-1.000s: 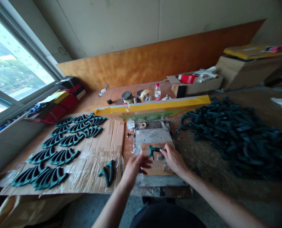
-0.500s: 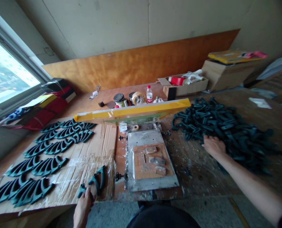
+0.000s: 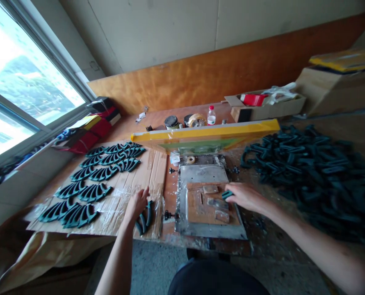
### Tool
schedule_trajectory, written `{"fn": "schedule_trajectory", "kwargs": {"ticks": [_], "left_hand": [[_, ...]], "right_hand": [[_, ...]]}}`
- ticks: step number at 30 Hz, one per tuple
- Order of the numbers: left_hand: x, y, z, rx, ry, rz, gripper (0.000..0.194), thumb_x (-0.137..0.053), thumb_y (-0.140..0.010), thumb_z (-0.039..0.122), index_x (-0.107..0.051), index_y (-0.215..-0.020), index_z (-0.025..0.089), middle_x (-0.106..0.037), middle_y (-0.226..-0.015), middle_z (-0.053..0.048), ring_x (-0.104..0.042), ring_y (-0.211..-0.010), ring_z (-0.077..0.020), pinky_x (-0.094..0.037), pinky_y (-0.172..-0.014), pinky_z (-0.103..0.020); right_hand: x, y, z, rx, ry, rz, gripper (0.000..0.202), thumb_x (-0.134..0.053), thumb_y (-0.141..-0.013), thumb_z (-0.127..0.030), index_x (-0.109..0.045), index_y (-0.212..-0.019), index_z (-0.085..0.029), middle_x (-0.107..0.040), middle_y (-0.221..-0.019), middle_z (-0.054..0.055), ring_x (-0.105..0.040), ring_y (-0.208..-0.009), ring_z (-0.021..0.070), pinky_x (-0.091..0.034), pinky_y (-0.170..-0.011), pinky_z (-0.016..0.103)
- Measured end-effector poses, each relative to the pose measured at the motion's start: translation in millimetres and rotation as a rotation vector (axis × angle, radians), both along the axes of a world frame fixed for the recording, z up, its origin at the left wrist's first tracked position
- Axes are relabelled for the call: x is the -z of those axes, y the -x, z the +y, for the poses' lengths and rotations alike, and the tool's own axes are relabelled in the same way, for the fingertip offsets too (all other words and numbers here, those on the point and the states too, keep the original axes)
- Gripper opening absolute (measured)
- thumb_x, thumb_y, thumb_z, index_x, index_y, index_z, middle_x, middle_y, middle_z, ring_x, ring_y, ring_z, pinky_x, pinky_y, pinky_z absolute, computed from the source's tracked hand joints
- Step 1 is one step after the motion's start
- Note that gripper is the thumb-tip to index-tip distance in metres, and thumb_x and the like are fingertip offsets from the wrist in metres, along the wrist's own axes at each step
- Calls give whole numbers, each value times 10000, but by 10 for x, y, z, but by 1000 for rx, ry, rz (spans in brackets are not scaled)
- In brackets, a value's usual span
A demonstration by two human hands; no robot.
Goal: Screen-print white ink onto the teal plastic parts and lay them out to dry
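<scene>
1. R hand (image 3: 242, 196): fingers clamped on green pc (image 3: 227, 195), at R edge of board (image 3: 195, 215).
2. L hand (image 3: 138, 203): fingers apart, by loose pcs (image 3: 149, 213) on cardboard (image 3: 153, 168).
3. Pile (image 3: 318, 172) of green pcs on tabletop (image 3: 171, 190), far R.

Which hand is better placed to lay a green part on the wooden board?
Right hand, probably: it holds a green part close by the wooden board, while the left hand is over the cardboard.
</scene>
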State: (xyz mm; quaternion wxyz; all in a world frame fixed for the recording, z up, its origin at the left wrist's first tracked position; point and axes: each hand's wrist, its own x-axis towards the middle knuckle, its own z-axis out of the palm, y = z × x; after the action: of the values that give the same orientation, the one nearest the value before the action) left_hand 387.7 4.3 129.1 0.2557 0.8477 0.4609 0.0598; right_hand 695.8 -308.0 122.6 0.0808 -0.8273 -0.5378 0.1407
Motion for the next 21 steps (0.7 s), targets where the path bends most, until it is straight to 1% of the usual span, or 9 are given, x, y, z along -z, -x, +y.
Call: {"fn": "schedule_trajectory", "kwargs": {"ticks": [2,4,7,9,12,15,17,19,21], "left_hand": [[-269,-417,-72,1,130,-277,564,-313,-902,621,-639,-872,162,-543,-521,1,-534,-472,-146,-413,-500,-232],[-593,-775,-209,23,265,-635,575,-405,-854,682,-617,-936,154,-525,-499,30,-475,-418,-113,-367,-446,-204],[-1045,-1087,-420,-1,349,-1051,583,-477,-816,705,-559,-1059,182,-563,-536,50,-458,-410,-87,-358,-431,-181],[-1246,-1165,-508,-14,379,-1216,560,-464,-820,712,-551,-1015,194,-572,-554,51,-467,-422,-82,-361,-428,-179],[-1377,-1198,-560,23,416,-1307,543,-440,-836,710,-562,-831,181,-555,-548,34,-465,-434,-79,-354,-427,-187],[-1382,-1220,-568,9,395,-1307,553,-434,-856,686,-557,-711,167,-541,-533,19,-442,-431,-74,-344,-430,-192],[-1371,-1239,-565,-3,378,-1306,552,-443,-860,674,-557,-683,163,-540,-534,12,-440,-437,-74,-342,-433,-192],[-1367,-1246,-558,16,376,-1302,548,-453,-858,668,-558,-678,161,-544,-542,9,-444,-443,-76,-342,-433,-190],[-1363,-1211,-557,37,373,-1282,545,-457,-856,667,-565,-683,161,-553,-546,6,-445,-441,-79,-335,-426,-192]], "right_hand": [[-43,266,401,-119,51,27,121,-739,-733,-260,-658,-807,-210,-695,-894,39,-645,-888,231,-414,-683,273],[-27,402,690,-154,70,37,188,-801,-656,-269,-673,-784,-216,-692,-843,28,-649,-849,231,-401,-649,262],[33,413,863,-132,42,41,338,-786,-668,-256,-692,-993,-264,-689,-897,16,-646,-834,222,-395,-636,257],[65,376,845,-123,7,48,404,-735,-726,-235,-666,-1121,-283,-679,-957,24,-639,-856,212,-403,-663,258],[130,357,750,-169,-50,86,359,-667,-787,-185,-675,-1137,-263,-669,-992,35,-615,-912,186,-415,-754,257],[258,393,679,-242,-164,112,302,-624,-807,-128,-706,-1081,-224,-663,-933,48,-590,-906,184,-413,-801,272],[355,438,657,-217,-239,79,204,-573,-861,-156,-736,-966,-219,-637,-866,48,-577,-845,179,-418,-757,275],[420,493,645,-173,-278,12,234,-514,-915,-201,-743,-868,-224,-604,-835,47,-564,-825,176,-421,-728,271],[435,540,625,-204,-295,-99,241,-505,-922,-206,-743,-901,-237,-601,-850,53,-564,-851,183,-438,-740,273]]}}
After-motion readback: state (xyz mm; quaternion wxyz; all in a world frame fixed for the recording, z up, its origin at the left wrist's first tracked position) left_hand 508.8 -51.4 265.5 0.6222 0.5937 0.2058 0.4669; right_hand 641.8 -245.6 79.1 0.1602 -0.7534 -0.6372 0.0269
